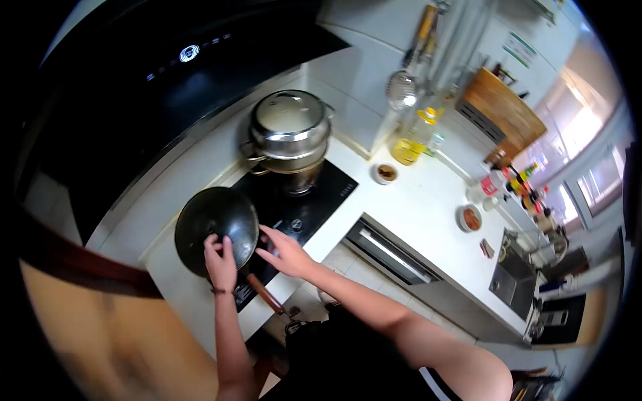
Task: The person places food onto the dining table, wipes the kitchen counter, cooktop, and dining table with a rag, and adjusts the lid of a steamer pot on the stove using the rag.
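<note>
A dark round wok (pixel 200 217) with a brown wooden handle (pixel 265 294) sits on the left part of the black cooktop (pixel 328 194). Over its lower part is my left hand (pixel 222 262), fingers bent and a little apart, with nothing visible between them. My right hand (pixel 284 254) is beside the wok's right rim, fingers spread and pointing at it; whether they touch the rim is unclear. Behind, a stacked metal steamer pot (pixel 291 137) with a glass lid stands on the cooktop.
To the right on the white counter (pixel 414 214) are an oil bottle (pixel 411 140), a small bowl (pixel 385 174), a second bowl (pixel 469 218) and several condiment bottles. A sink (pixel 515 281) lies further right. The dark range hood (pixel 200 80) hangs at the upper left.
</note>
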The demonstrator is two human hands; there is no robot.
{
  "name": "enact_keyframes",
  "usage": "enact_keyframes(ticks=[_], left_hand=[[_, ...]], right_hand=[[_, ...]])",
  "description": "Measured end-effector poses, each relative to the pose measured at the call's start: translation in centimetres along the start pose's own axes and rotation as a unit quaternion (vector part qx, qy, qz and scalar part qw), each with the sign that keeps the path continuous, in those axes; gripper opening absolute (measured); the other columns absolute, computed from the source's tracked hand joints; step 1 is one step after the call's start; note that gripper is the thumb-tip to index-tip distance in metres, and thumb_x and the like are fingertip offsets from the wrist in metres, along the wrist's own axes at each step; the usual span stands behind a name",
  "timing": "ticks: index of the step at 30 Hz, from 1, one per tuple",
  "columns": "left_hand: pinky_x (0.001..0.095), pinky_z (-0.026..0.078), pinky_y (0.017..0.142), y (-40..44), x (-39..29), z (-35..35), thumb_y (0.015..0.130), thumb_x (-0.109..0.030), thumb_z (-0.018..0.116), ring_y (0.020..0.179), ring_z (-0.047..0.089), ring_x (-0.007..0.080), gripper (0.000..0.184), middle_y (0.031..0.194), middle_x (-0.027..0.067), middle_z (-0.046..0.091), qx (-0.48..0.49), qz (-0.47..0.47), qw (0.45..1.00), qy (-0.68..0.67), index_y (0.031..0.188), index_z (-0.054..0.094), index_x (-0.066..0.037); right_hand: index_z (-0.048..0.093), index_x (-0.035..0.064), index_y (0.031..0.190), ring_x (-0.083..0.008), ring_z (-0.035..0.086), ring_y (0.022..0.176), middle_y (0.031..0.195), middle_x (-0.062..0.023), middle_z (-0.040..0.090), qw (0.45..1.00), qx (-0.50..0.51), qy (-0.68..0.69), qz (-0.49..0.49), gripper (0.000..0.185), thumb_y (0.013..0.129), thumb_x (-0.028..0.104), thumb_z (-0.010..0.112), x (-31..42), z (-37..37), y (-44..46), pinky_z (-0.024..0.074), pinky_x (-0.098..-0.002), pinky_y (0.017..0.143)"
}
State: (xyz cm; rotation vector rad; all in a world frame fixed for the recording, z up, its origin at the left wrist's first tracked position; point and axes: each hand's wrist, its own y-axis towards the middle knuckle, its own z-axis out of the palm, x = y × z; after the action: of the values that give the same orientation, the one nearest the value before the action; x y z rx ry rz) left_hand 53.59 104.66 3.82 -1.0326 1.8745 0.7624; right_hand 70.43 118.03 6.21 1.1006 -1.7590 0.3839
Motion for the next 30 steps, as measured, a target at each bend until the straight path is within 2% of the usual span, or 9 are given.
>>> enact_keyframes(ticks=[2,5,8,9,15,17,23,29,30], left_hand=[[0.0483,0.046,0.103,-4.3,-4.1,2.3,0.094,-0.038,0.071,0.122,0.054,0.0421,0.055,0.134,0.0219,0.053,0.032,0.095,0.981,0.166,0.135,0.056,-0.004],[0.0482,0.046,0.104,-9.6,-8.8,5.7,0.093,-0.037,0.072,0.125,0.054,0.0426,0.058,0.138,0.0222,0.05,0.083,0.143,0.943,0.288,0.135,0.054,-0.003],[0.0458,0.049,0.099,-13.5,-13.5,12.8,0.092,-0.034,0.074,0.118,0.059,0.0408,0.052,0.129,0.0227,0.059,0.251,0.17,0.945,0.123,0.128,0.058,-0.001],[0.0461,0.049,0.099,-15.0,-13.5,16.9,0.092,-0.035,0.074,0.117,0.059,0.0409,0.051,0.124,0.0228,0.062,0.296,0.251,0.916,0.103,0.127,0.059,0.0],[0.0462,0.048,0.103,-31.9,-22.0,44.3,0.094,-0.035,0.069,0.12,0.058,0.0398,0.051,0.127,0.0225,0.061,0.581,0.316,0.745,0.086,0.131,0.058,-0.001],[0.0461,0.048,0.103,-38.1,-26.0,54.8,0.095,-0.032,0.066,0.12,0.058,0.0397,0.05,0.128,0.0224,0.06,0.621,0.363,0.693,0.052,0.133,0.057,-0.001],[0.0506,0.047,0.104,-54.6,-36.2,82.4,0.093,-0.016,0.065,0.128,0.052,0.0416,0.054,0.144,0.0218,0.048,0.605,0.458,0.64,0.118,0.142,0.047,-0.002],[0.052,0.044,0.106,-60.2,-36.8,97.1,0.093,-0.015,0.062,0.138,0.044,0.0388,0.057,0.151,0.0177,0.044,0.574,0.477,0.642,0.176,0.147,0.046,-0.005],[0.0531,0.041,0.107,-60.5,-35.5,97.5,0.095,-0.018,0.058,0.142,0.04,0.0379,0.056,0.155,0.0167,0.042,0.539,0.553,0.597,0.219,0.149,0.046,-0.005]], right_hand=[[0.052,0.0078,0.146,-0.0211,0.069,0.079,0.103,-0.0107,0.07,0.995,-0.05,0.041,0.073,0.057,0.095,0.023,0.072,-2.6,-4.2,-5.2,0.0571,-0.0335,0.072],[0.054,0.0054,0.143,-0.0192,0.07,0.08,0.101,-0.0098,0.072,0.98,-0.07,0.016,0.188,0.053,0.096,0.021,0.071,-6.8,-10.7,-13.9,0.0571,-0.0328,0.071],[0.056,0.0037,0.14,-0.0181,0.071,0.082,0.103,-0.0099,0.072,0.955,-0.139,0.042,0.259,0.05,0.095,0.02,0.071,-11.8,-16.1,-22.2,0.057,-0.0322,0.072],[0.058,0.0029,0.139,-0.018,0.071,0.082,0.104,-0.0097,0.072,0.932,-0.184,0.065,0.307,0.049,0.095,0.019,0.071,-13.4,-18.3,-24.8,0.057,-0.032,0.073],[0.063,-0.001,0.13,-0.0215,0.071,0.089,0.107,-0.0143,0.072,0.835,-0.439,-0.068,0.325,0.041,0.093,0.015,0.071,-27.0,-37.7,-42.9,0.0575,-0.0335,0.075],[0.062,-0.0028,0.129,-0.0317,0.069,0.096,0.114,-0.0203,0.069,0.8,-0.48,-0.114,0.343,0.046,0.09,0.018,0.073,-31.7,-47.0,-48.6,0.0566,-0.0407,0.083],[0.059,-0.001,0.133,-0.0411,0.061,0.115,0.127,-0.025,0.063,0.757,-0.486,-0.22,0.377,0.05,0.087,0.016,0.072,-42.8,-71.3,-59.1,0.0496,-0.0468,0.101],[0.052,-0.0014,0.141,-0.0414,0.051,0.133,0.145,-0.0248,0.052,0.781,-0.357,-0.257,0.443,0.06,0.085,0.009,0.071,-49.2,-77.2,-59.7,0.0429,-0.0463,0.112],[0.049,-0.0036,0.144,-0.0433,0.046,0.137,0.148,-0.027,0.048,0.795,-0.314,-0.307,0.419,0.064,0.085,0.008,0.07,-50.4,-76.0,-59.7,0.0379,-0.0479,0.116]])
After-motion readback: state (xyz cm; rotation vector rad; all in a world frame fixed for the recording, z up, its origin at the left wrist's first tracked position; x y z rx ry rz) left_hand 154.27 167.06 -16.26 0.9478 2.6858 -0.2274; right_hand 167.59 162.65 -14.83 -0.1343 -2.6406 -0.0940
